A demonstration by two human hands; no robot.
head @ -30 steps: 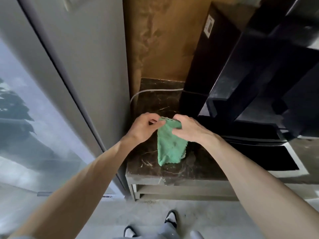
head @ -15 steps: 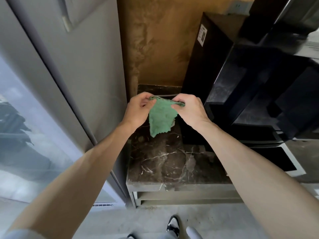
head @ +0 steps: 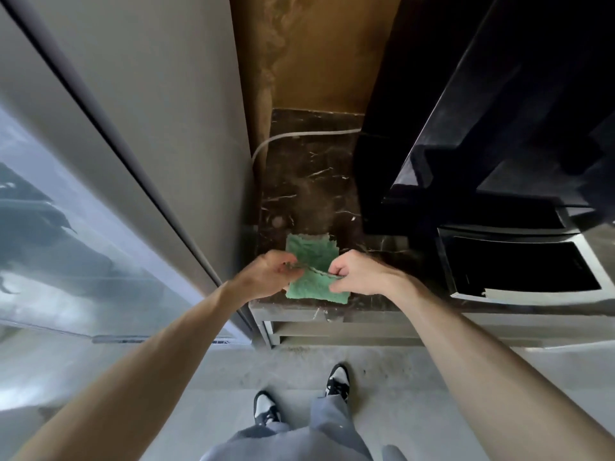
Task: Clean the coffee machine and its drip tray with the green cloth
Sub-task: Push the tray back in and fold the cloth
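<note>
The green cloth (head: 312, 257) lies partly spread on the dark marble counter (head: 309, 181) near its front edge. My left hand (head: 266, 277) pinches one end of a fold across the cloth and my right hand (head: 357, 274) pinches the other end. The black coffee machine (head: 466, 111) rises to the right of the cloth. Its drip tray (head: 522, 264), dark with a silver rim, sits at the machine's base, right of my right hand.
A grey wall panel (head: 159, 128) and a window (head: 66, 244) close off the left side. A pale cable (head: 299, 136) runs across the back of the counter to the machine. A brown wall (head: 316, 51) stands behind. My shoes (head: 336, 380) are on the concrete floor below.
Both hands have brought the cloth down from in front of the machine to the counter's front edge, where it now lies folded instead of hanging.
</note>
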